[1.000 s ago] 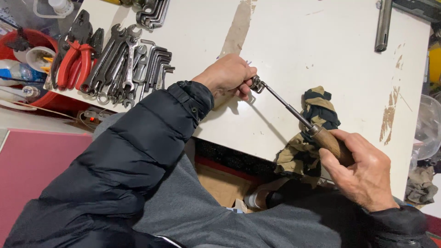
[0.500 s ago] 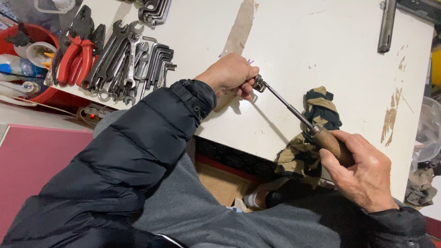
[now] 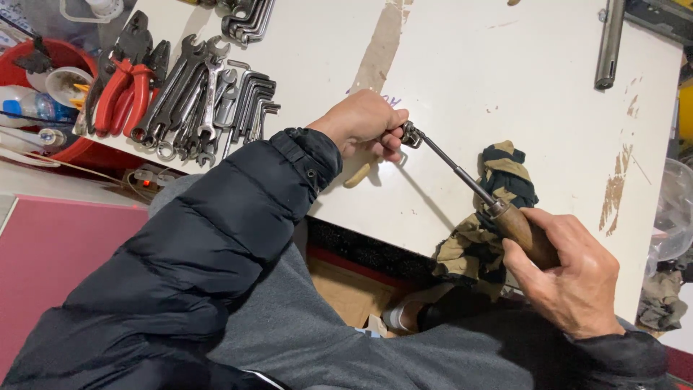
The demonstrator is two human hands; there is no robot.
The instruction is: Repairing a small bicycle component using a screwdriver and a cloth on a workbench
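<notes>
At the far left a red tub (image 3: 54, 54) sits off the edge of the white surface (image 3: 505, 79), with a small cup and a clear bottle inside it. Just right of it, red-handled pliers (image 3: 124, 90) lie on the surface, and beside them a spread of wrenches (image 3: 189, 97) and a cluster of hex keys (image 3: 253, 101) rest touching one another. Nearer the middle, the left hand (image 3: 361, 123), coming out of a black padded sleeve (image 3: 238, 209), is clenched around the metal head (image 3: 411, 134) of a long hand tool; its fingers (image 3: 390, 141) are curled tight, with no gap showing, and pinch that small jointed end just above the surface. What lies under the hand cannot be made out, though a pale tan piece (image 3: 359, 175) shows just below the knuckles. From the head a thin dark shaft (image 3: 451, 165) runs down and to the right, tilted and lifted off the surface. It passes over a camouflage cloth (image 3: 498, 195) that drapes over the near edge of the surface. The shaft ends in a brown wooden handle (image 3: 521, 230), and the right hand (image 3: 570, 278) is closed around that handle, fingers (image 3: 530, 271) wrapped fully and the thumb laid along the top. At the far right, a grey metal bar (image 3: 610, 43) lies near the far edge, well apart from both hands.
</notes>
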